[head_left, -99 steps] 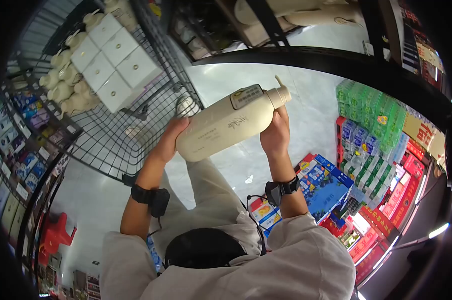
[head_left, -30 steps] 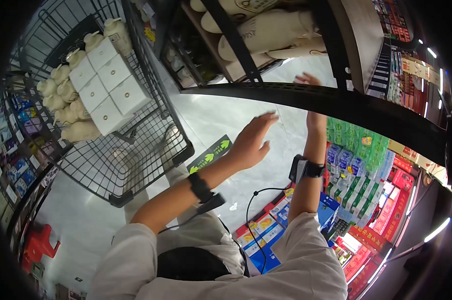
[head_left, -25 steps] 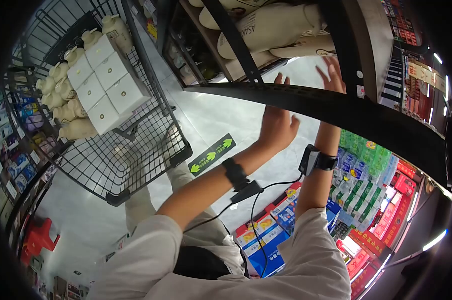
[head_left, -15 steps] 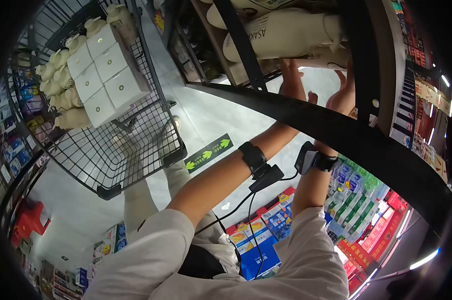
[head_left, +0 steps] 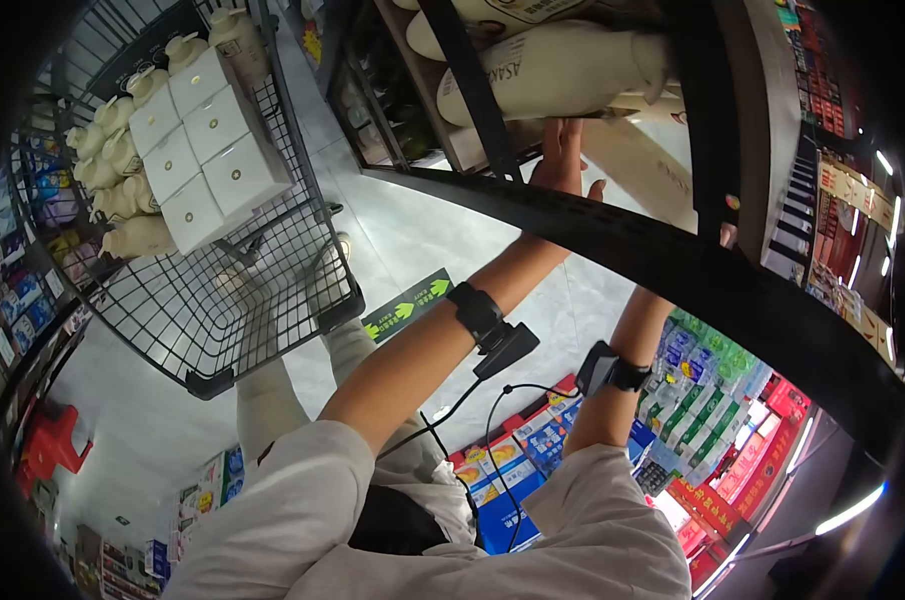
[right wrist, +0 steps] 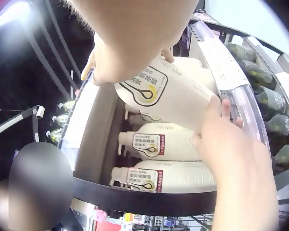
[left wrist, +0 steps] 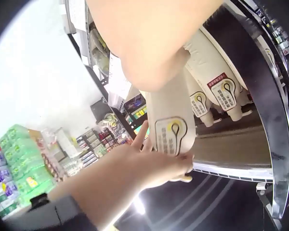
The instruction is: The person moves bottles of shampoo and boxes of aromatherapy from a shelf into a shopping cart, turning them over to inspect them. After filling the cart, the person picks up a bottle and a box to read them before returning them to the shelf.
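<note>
A cream toiletry bottle is held slantwise between both hands beside the shelf. My left hand grips its base end, with fingers and thumb on either side. In the right wrist view that left hand is around the base at the right. My right hand holds the other end, by the bottle's label. The head view mostly hides it behind the shelf's dark rail. The left wrist view shows the right hand around that labelled end, which hides any pump or cap.
Similar pump bottles lie on the shelf, behind a dark rail. A wire cart at left carries white boxes and more cream bottles. Green-wrapped packs and blue cartons stand at right. Cables hang from both wrists.
A pump bottle held over the floor earlier left the hands, which were empty one second ago. Both then reached past the shelf rail, and now they hold a bottle there.
</note>
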Demonstrator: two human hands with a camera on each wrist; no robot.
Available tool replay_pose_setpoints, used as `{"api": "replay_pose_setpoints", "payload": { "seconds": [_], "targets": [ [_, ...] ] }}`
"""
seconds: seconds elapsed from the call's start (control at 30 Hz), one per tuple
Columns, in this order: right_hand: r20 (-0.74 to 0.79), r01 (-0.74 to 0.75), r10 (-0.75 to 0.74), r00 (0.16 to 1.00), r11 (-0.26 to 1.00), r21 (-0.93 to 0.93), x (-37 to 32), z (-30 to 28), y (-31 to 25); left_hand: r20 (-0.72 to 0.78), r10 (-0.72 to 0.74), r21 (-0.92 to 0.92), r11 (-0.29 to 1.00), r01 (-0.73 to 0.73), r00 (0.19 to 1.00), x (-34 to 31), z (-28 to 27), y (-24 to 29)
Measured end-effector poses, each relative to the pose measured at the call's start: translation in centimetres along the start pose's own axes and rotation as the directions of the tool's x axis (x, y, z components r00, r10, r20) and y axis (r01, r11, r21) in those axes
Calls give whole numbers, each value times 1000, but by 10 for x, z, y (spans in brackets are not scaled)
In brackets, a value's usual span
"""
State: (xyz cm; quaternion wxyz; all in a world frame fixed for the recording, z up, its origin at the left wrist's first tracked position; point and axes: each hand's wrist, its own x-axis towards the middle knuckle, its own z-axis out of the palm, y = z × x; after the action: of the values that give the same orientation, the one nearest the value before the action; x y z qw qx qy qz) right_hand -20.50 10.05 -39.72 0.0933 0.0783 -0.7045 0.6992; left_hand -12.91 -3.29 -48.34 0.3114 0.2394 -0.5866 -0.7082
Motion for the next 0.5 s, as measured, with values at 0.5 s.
{"api": "replay_pose_setpoints", "payload": {
  "seconds": [0.5],
  "targets": [
    [94, -638, 635, 767, 770, 8, -180, -26, 6, 242, -168, 135, 981, 139, 956, -119, -209, 22]
  ]
}}
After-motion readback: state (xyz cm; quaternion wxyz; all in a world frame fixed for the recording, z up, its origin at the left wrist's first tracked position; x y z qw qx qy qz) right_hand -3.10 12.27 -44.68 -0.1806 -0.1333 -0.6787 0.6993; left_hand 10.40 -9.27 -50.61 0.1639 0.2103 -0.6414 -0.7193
